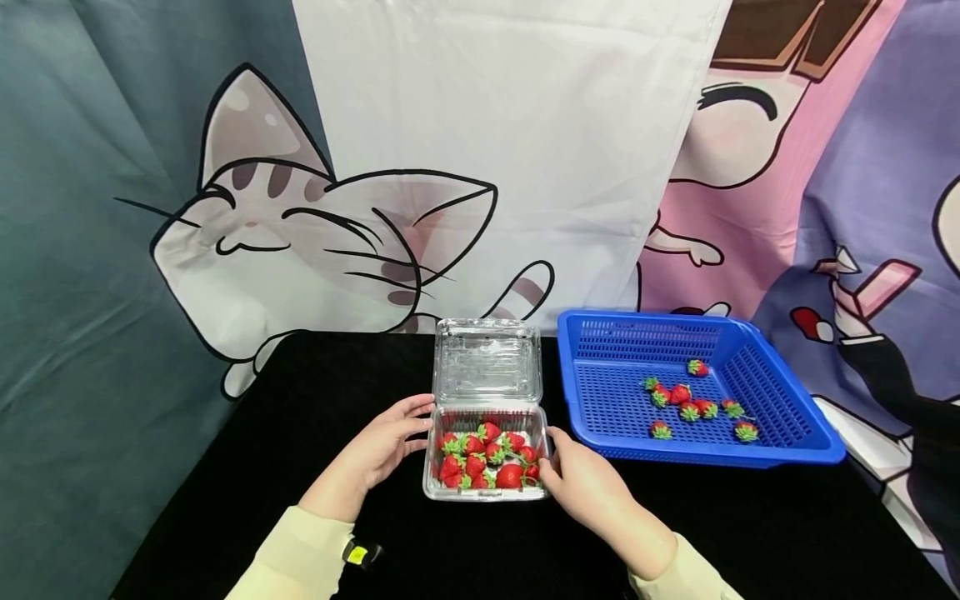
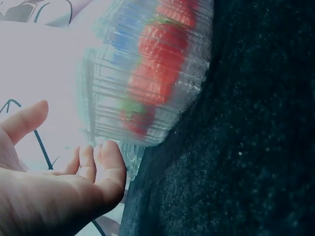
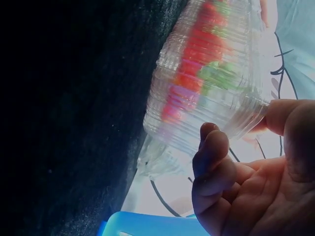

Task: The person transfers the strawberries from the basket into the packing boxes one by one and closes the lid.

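Note:
A clear plastic clamshell box (image 1: 487, 495) stands on the black cloth with its lid (image 1: 487, 358) raised at the back. Several red strawberries (image 1: 509, 477) with green leaves lie inside it. My right hand (image 1: 588, 479) holds the box at its right side, thumb at the rim and curled fingers against the ribbed wall, as the right wrist view shows. At the left side, my left hand (image 1: 382, 446) has its fingers loosely bent beside the box. In the left wrist view its thumb (image 2: 27, 120) stands away from the wall, and fingertip contact is hard to tell.
To the right sits a blue plastic basket (image 1: 573, 400) with more strawberries (image 1: 680, 394) scattered in it. Black cloth (image 1: 480, 550) covers the table. Behind it hangs a printed curtain (image 1: 570, 150) with a cartoon cat.

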A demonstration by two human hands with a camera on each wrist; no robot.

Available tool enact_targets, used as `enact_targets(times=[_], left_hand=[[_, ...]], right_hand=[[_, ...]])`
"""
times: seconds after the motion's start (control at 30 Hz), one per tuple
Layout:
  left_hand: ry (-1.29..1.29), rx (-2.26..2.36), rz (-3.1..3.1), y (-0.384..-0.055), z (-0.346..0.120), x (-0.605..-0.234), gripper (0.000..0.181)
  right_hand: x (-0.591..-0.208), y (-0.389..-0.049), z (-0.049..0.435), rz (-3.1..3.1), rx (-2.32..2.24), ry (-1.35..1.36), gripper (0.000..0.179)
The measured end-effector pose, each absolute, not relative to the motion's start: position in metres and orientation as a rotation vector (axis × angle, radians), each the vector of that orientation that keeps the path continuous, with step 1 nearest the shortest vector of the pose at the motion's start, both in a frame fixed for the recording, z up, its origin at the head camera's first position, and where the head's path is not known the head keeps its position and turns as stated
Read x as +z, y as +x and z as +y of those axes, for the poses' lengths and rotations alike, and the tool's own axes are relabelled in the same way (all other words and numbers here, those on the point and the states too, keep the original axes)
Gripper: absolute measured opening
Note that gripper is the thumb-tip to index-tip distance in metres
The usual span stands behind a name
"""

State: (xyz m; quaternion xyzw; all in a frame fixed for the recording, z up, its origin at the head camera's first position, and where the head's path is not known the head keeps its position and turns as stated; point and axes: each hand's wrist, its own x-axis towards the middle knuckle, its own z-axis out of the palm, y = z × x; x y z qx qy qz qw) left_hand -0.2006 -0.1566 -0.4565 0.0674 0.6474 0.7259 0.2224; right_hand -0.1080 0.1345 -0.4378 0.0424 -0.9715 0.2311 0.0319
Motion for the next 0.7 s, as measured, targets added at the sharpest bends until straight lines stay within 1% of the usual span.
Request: enact_targets(times=[0.23, 0.5, 0.57, 0.7], left_hand=[[0.229, 1.995, 1.905, -0.204, -0.155, -0.465, 0.048], [0.324, 1.876, 2.157, -0.205, -0.156, -0.468, 0.035], [0.35, 1.854, 2.176, -0.205, -0.157, -0.467, 0.031], [0.371, 1.819, 2.225, -0.204, -0.156, -0.465, 0.022]], right_hand=[[-0.439, -0.108, 0.135, -2.985, 0.71, 0.14, 0.045], [-0.44, -0.109, 0.134, -2.999, 0.715, 0.142, 0.048], [-0.439, -0.109, 0.135, -3.004, 0.728, 0.151, 0.038], [-0.436, -0.109, 0.137, -3.034, 0.771, 0.137, 0.04]])
